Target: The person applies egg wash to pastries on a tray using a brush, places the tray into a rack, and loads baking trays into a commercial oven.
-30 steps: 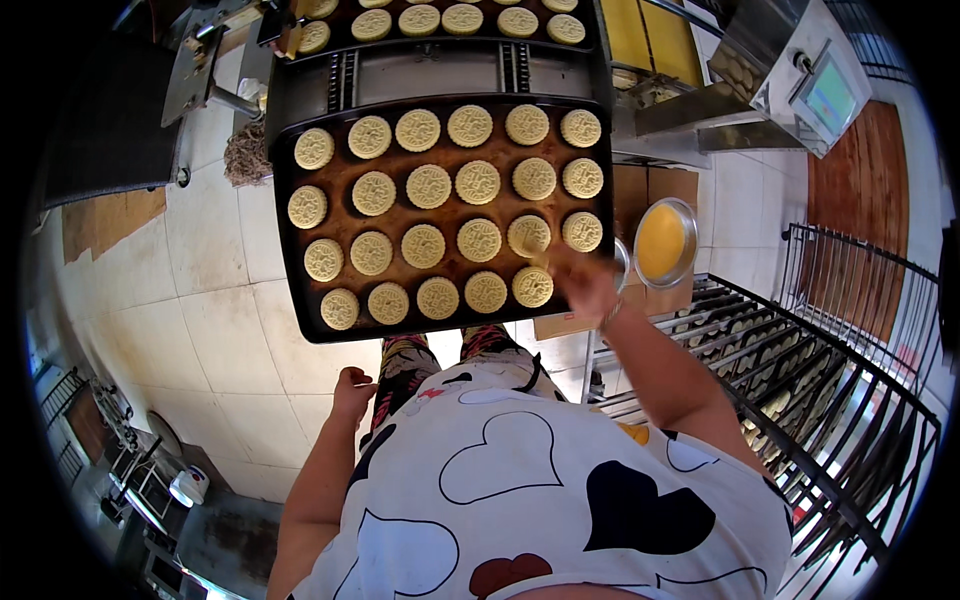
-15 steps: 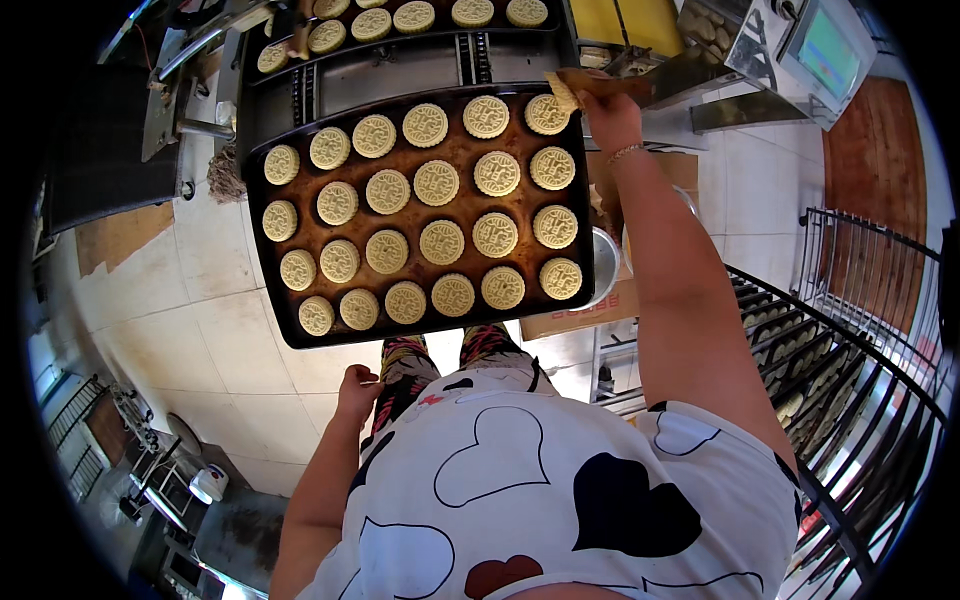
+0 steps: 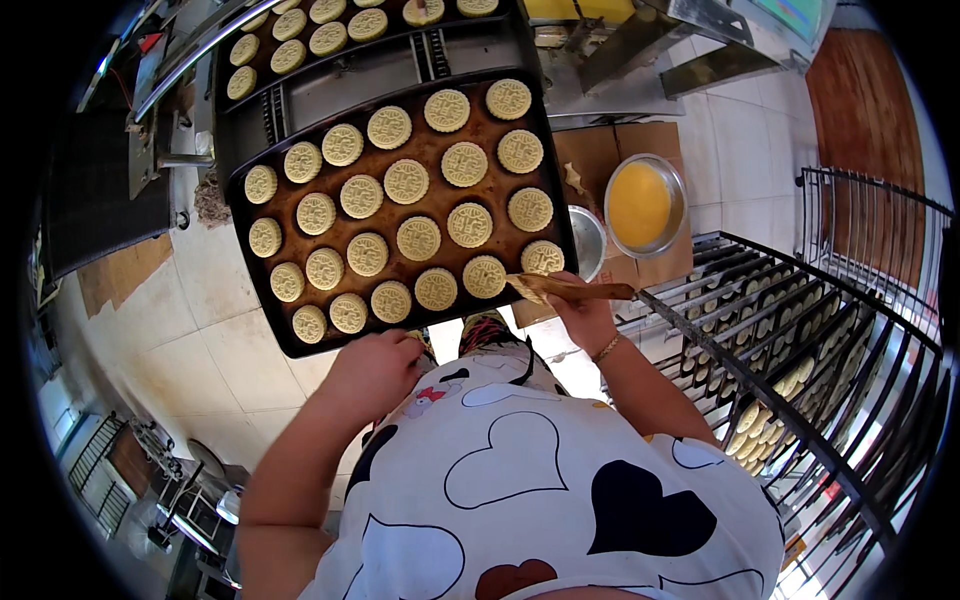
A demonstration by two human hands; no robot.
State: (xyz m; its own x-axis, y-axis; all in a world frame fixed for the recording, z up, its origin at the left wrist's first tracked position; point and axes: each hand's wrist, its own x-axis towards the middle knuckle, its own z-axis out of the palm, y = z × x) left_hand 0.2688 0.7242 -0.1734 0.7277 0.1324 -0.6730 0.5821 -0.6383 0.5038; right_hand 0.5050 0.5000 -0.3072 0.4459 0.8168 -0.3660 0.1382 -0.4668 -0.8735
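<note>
My right hand (image 3: pixel 585 312) grips a pastry brush (image 3: pixel 590 291) by its wooden handle. The pale bristles reach over the near right corner of a dark baking tray (image 3: pixel 440 318), beside a round cake (image 3: pixel 542 257) there. Rows of round, pale yellow cakes with scalloped edges and stamped tops cover this tray. At the tray's near edge is my left hand (image 3: pixel 378 372), its fingers curled against the rim and partly hidden.
Beyond lies another tray (image 3: pixel 345 55) of cakes, past a metal conveyor with chains (image 3: pixel 433 55). To the right, a metal bowl of yellow-orange liquid (image 3: pixel 640 205) and a second metal bowl (image 3: pixel 588 240) stand on cardboard. A black rack (image 3: pixel 770 345) holds more trays of cakes.
My right hand has brought the brush from the tray's far right corner to its near right corner. My left hand has risen from my side to the near rim. The view has shifted slightly.
</note>
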